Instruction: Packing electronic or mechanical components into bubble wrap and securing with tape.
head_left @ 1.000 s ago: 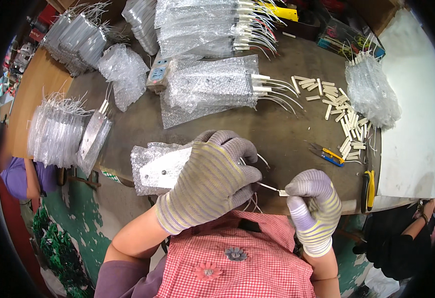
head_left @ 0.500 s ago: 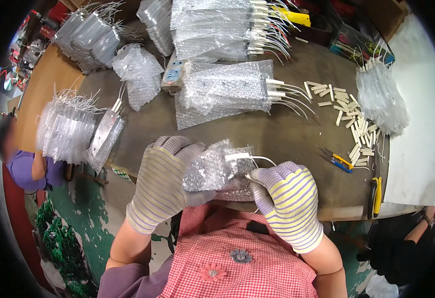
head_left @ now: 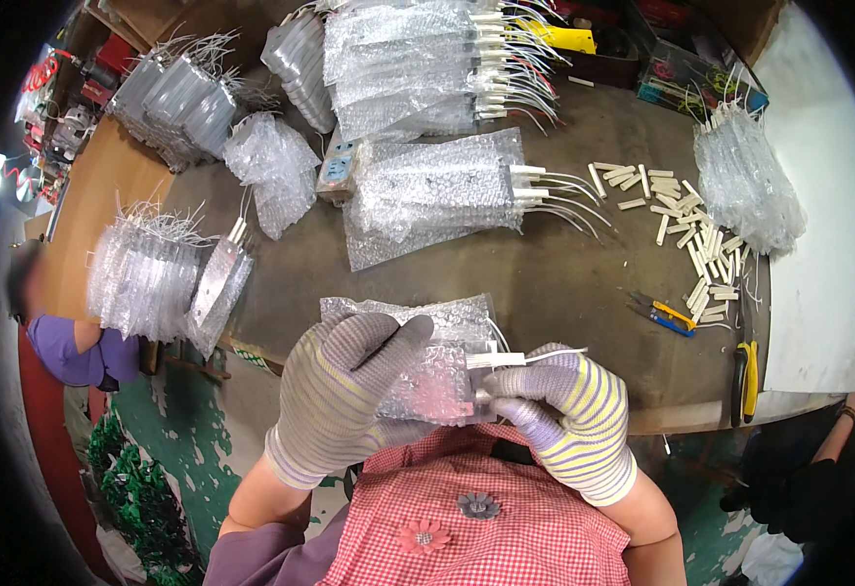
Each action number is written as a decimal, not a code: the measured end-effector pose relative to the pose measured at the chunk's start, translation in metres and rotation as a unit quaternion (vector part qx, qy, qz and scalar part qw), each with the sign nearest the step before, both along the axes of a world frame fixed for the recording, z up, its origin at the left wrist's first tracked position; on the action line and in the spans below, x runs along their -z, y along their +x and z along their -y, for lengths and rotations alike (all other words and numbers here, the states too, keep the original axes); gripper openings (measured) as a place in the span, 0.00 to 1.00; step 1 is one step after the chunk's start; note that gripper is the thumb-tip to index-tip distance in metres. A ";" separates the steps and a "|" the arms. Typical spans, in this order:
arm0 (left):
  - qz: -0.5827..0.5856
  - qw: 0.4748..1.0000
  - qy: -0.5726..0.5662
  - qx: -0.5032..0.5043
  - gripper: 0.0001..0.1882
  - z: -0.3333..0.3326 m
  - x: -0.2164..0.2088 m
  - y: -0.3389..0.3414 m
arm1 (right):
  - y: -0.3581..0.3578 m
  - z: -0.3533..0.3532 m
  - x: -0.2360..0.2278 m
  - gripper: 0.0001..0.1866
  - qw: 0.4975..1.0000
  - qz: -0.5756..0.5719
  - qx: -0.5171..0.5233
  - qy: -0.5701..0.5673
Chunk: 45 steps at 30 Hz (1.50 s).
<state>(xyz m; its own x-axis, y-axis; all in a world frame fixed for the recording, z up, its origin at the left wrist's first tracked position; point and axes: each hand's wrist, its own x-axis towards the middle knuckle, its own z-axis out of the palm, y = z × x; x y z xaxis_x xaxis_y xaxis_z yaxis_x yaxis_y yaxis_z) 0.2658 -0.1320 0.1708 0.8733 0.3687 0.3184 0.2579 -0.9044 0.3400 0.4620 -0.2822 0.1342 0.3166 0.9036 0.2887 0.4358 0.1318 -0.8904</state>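
Observation:
In front of my apron I hold a bubble-wrap packet between both gloved hands. From its right end come slim white sleeves with white wires. My left hand grips the packet's left part, with thumb and fingers bent around the wrap. My right hand pinches the packet's right end just below the sleeves. What lies inside the wrap is mostly hidden. A loose flap of bubble wrap spreads on the far side, above my left fingers.
Wrapped packets with white wires lie beyond my hands, below a taller stack. More bundles stand at left and right. Loose white sleeves, snips and yellow-black pliers lie at right. A person sits at left.
The packet has been turned and laid flatter, and a wide flap of wrap now shows beyond it. My left fingers have shifted over its top; the sleeves sit lower.

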 end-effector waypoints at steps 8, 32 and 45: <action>-0.051 0.999 -0.016 -0.008 0.44 -0.002 -0.003 0.023 | 0.018 0.009 0.018 0.14 0.998 -0.061 0.008 0.006; -0.302 0.953 -0.005 0.031 0.60 -0.135 0.002 0.151 | 0.031 0.009 0.049 0.22 0.995 -0.002 0.094 0.042; -0.300 0.952 0.054 0.003 0.61 -0.123 0.003 0.150 | 0.030 0.009 0.053 0.17 0.992 0.053 0.090 0.073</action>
<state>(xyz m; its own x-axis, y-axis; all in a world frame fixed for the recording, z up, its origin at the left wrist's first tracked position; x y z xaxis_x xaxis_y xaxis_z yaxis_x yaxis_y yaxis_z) 0.4156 -0.0085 0.1678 0.9123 0.3557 -0.2027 0.3705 -0.9280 0.0388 0.4917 -0.2912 0.0810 0.4295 0.7812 0.4530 0.5541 0.1681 -0.8153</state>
